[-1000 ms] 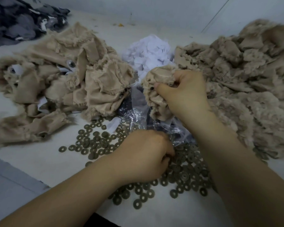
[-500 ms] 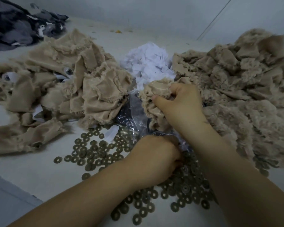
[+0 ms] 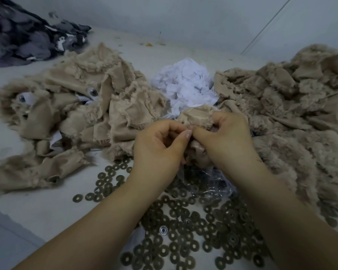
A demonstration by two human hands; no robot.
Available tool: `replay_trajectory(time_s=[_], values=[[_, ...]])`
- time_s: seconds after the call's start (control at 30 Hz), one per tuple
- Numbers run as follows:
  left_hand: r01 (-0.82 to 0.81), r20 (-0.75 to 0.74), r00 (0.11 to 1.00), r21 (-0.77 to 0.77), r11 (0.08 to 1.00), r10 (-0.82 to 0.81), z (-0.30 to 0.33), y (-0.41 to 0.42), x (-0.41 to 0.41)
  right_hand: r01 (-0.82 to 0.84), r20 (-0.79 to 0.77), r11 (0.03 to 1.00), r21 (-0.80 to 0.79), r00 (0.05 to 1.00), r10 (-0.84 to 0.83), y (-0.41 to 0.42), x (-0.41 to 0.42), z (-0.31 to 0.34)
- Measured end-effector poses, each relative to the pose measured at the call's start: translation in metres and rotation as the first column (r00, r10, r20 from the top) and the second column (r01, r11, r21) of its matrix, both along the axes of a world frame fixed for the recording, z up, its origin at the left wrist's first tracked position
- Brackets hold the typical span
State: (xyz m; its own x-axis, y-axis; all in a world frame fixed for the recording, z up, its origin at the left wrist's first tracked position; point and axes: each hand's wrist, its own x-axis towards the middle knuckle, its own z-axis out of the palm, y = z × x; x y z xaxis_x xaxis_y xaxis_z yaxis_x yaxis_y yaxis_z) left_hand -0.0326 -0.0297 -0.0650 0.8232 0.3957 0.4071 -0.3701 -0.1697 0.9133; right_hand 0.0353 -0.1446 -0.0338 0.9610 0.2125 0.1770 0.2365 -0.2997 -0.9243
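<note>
A crumpled beige plush fabric piece (image 3: 195, 115) is held up in the middle of the view. My right hand (image 3: 226, 137) grips it with curled fingers. My left hand (image 3: 160, 147) has its fingers curled and its thumb meets the right thumb against the fabric; what it pinches is hidden. Many dark round washers (image 3: 183, 230) lie scattered on the white table below both hands. A crinkled clear plastic bag (image 3: 209, 184) lies under my wrists.
A pile of beige plush pieces with plastic eyes (image 3: 76, 106) lies at the left, a larger furry beige pile (image 3: 293, 117) at the right. White paper scraps (image 3: 185, 82) sit behind. Dark grey fabric (image 3: 23, 38) is heaped at the far left. The table edge (image 3: 12, 227) runs lower left.
My left hand rose from the washers and came up to the fabric piece beside my right hand. The right hand with the fabric shifted slightly towards me.
</note>
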Motion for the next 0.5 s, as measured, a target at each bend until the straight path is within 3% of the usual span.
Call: replay_trajectory(time_s=[0.2,0.33,0.5], values=[[-0.013,0.058,0.998,-0.101,0.995,0.019,-0.010,0.005,0.004,-0.059,-0.011,0.998,0.037,0.998,0.059,0.001,-0.006,0.001],[-0.071,0.124,0.989,-0.034,0.997,0.075,-0.017,0.007,0.005,-0.089,-0.143,0.985,0.147,0.984,0.110,0.001,-0.007,-0.001],[-0.117,0.106,0.989,0.093,0.989,0.107,-0.020,0.013,0.007,-0.083,-0.303,0.954,0.287,0.937,0.173,0.003,-0.005,-0.006]])
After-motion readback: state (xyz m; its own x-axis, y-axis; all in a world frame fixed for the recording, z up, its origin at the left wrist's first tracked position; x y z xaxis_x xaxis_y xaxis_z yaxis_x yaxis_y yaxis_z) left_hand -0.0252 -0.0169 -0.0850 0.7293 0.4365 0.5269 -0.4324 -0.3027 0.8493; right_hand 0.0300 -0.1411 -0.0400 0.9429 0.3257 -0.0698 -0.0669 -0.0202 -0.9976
